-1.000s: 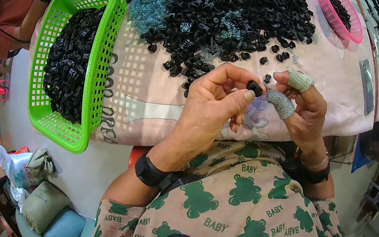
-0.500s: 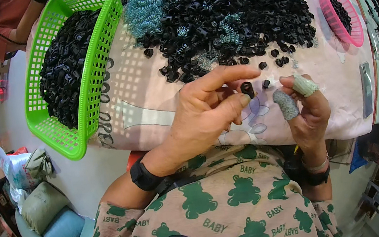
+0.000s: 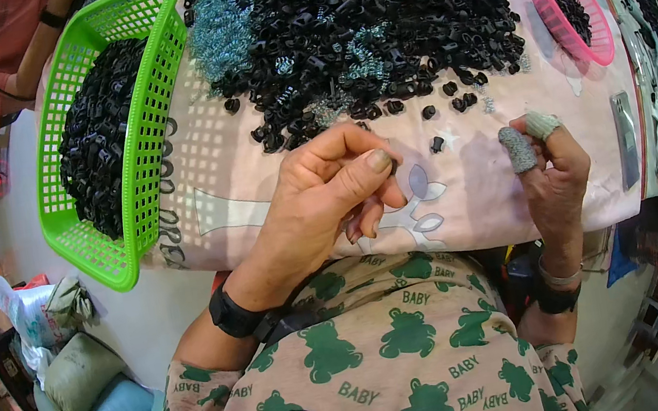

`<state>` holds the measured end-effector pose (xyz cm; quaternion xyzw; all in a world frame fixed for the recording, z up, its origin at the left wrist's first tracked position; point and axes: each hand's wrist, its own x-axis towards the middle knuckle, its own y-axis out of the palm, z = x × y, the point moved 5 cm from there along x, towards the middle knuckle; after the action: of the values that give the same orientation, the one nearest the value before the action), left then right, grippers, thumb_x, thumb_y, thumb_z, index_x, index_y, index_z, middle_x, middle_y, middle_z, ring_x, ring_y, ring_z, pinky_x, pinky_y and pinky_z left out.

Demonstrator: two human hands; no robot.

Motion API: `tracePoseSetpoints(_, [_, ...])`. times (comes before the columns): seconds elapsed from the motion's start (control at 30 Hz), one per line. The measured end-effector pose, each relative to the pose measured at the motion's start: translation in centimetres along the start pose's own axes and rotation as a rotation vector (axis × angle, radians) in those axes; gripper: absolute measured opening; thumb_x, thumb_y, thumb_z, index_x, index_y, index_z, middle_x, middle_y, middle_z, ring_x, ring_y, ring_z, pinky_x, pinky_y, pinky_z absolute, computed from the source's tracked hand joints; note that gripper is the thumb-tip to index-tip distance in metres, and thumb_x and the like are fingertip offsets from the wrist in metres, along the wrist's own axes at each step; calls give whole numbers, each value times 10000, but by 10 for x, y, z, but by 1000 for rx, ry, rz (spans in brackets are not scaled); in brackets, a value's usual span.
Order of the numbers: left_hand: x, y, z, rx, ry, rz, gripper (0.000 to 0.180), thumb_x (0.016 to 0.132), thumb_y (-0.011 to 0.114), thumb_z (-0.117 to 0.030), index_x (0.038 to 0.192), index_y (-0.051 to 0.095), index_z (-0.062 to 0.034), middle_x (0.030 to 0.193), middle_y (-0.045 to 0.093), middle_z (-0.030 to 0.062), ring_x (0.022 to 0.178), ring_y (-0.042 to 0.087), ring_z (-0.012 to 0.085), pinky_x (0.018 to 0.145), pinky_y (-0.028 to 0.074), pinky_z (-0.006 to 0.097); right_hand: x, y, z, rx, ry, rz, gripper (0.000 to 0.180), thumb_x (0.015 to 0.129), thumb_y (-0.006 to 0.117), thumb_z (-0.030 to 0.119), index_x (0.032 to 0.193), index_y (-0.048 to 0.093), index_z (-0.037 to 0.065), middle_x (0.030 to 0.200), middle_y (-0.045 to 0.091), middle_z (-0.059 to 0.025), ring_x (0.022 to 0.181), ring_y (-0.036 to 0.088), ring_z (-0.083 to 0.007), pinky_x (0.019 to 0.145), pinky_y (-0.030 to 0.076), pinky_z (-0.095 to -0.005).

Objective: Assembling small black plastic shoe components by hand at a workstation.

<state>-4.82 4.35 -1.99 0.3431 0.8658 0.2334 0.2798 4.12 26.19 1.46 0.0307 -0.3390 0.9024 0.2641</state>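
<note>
Over the near part of the table, my left hand (image 3: 326,189) is closed in a pinch. A dark bit of a small black plastic cord-lock part shows at its fingertips; the fingers hide most of it. To the right, my right hand (image 3: 553,179) is held up with curled fingers, a grey wrap (image 3: 518,150) on one digit and a pale wrap (image 3: 542,124) on another. Whatever its fingertips hold, if anything, is hidden. Between and beyond the hands lie a single black piece (image 3: 437,144) and a big heap of black cord-lock parts (image 3: 385,16), with thin metal springs (image 3: 225,37) at its left.
A green plastic basket (image 3: 139,227) full of black parts stands at the left table edge. At the right are a pink basket (image 3: 601,46) with small black pieces and a flat grey phone-like object (image 3: 626,137). Another person's arm (image 3: 42,49) reaches in at the upper left.
My hands have drawn apart, the left moving left and the right moving right. My left hand has turned, so the black part in its pinch is now mostly hidden. The view has shifted slightly.
</note>
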Motion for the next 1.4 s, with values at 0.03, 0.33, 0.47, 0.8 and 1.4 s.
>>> tracePoseSetpoints(0.03, [-2,2,-1,79,-28,-48,189,927,565,-189,981,582,-9,723,603,62,499,488,63,427,346,163,1,-1,0,-70,-1,26,143,784,688,7,910,631,-28,750,563,-25,594,454,-69,542,396,-206])
tracePoseSetpoints(0.33, [-2,6,1,154,-28,46,210,931,570,-202,959,631,-4,678,520,-1,529,437,46,467,332,181,10,-12,-4,-177,2,-9,149,792,665,20,935,636,-12,765,554,-75,616,518,-140,565,427,-261])
tracePoseSetpoints(0.47, [1,8,0,185,-93,30,226,919,585,-191,1021,622,6,705,560,17,531,452,42,461,357,174,13,14,15,-300,-244,0,211,767,638,-6,977,644,8,794,561,-103,656,552,-257,583,453,-318])
tracePoseSetpoints(0.8, [1,1,-2,230,-122,-15,189,882,603,-90,1036,616,20,738,585,21,580,519,51,482,403,166,16,4,-1,-322,-188,-79,338,725,572,-79,1037,655,21,965,586,-141,845,561,-287,743,473,-338])
tracePoseSetpoints(1.4, [2,0,1,210,-95,-20,140,878,613,-78,986,617,11,725,576,7,575,520,52,475,395,156,21,19,4,-389,-235,75,327,680,456,-117,913,652,1,936,559,-138,873,555,-279,769,460,-324])
